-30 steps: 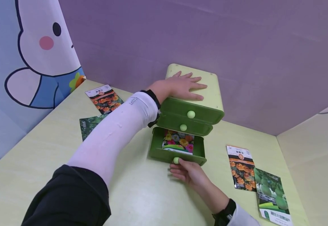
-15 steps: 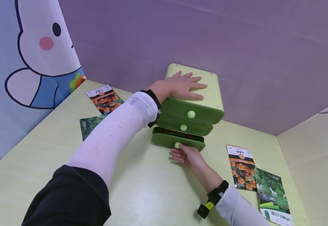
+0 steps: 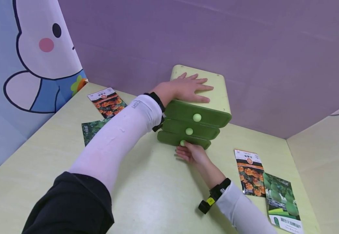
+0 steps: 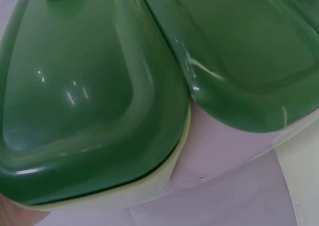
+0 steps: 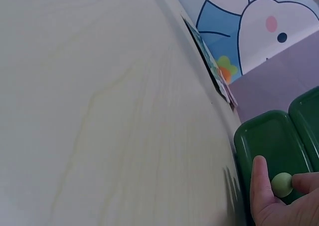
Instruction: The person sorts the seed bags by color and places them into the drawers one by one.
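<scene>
A small chest (image 3: 217, 81) with a cream top and three green drawers stands against the purple wall. My left hand (image 3: 188, 90) lies flat on its top with the fingers spread. Down at the bottom drawer (image 3: 168, 137), my right hand (image 3: 195, 153) holds the round pale-green knob (image 5: 282, 184) between thumb and finger. That drawer's front sits close under the middle drawer (image 3: 175, 126), and its inside is hidden. In the left wrist view the top drawer's front (image 4: 75, 96) fills much of the picture, with a bit of my hand at the lower left corner.
Orange-flower seed packets lie on the table (image 3: 146, 195) at left (image 3: 108, 103) and right (image 3: 249, 174). Beside the right one is a green-fruit packet (image 3: 283, 201); a dark green packet (image 3: 93, 130) is partly under my left sleeve. Walls stand behind and at both sides.
My right hand has pushed the bottom drawer in toward the wall; the flower packet inside it is now out of sight. My left hand has stayed on the chest's top.
</scene>
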Available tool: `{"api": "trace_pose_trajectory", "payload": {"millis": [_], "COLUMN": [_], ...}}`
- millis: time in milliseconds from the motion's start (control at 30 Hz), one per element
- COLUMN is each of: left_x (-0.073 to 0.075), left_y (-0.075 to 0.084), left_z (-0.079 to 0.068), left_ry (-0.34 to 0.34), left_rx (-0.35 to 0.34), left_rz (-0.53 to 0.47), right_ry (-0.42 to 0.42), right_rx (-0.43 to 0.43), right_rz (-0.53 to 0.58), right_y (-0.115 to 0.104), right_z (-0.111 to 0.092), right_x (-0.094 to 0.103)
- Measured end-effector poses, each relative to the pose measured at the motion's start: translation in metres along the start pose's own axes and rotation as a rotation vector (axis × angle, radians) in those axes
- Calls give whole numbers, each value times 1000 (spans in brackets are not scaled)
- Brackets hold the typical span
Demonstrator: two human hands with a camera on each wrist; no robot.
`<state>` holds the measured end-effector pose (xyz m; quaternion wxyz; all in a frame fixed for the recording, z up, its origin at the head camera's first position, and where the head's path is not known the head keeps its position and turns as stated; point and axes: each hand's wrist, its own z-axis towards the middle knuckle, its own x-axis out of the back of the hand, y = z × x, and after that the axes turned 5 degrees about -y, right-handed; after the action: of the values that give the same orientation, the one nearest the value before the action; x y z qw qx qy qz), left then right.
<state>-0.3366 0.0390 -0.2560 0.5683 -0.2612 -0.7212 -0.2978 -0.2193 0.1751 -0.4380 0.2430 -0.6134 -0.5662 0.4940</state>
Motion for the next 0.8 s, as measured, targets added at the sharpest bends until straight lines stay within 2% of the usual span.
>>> {"api": "trace_pose_trajectory", "payload": {"millis": [433,633,800], "left_x": [0,-1,-3], "left_y": [0,1,6], "left_z": [-3,-10,-17], "left_ry": [3,-19,-45], "left_rx": [3,-6,-28], "left_rz": [-16,-70,-70], "right_ry": [-29,-67,-98], "right_rx": [-6,-13,4], "right_rz": [-67,-87,-182], "right_y": [1,3,-2], "right_z": [6,7,4], "right_x": [4,7,17]}}
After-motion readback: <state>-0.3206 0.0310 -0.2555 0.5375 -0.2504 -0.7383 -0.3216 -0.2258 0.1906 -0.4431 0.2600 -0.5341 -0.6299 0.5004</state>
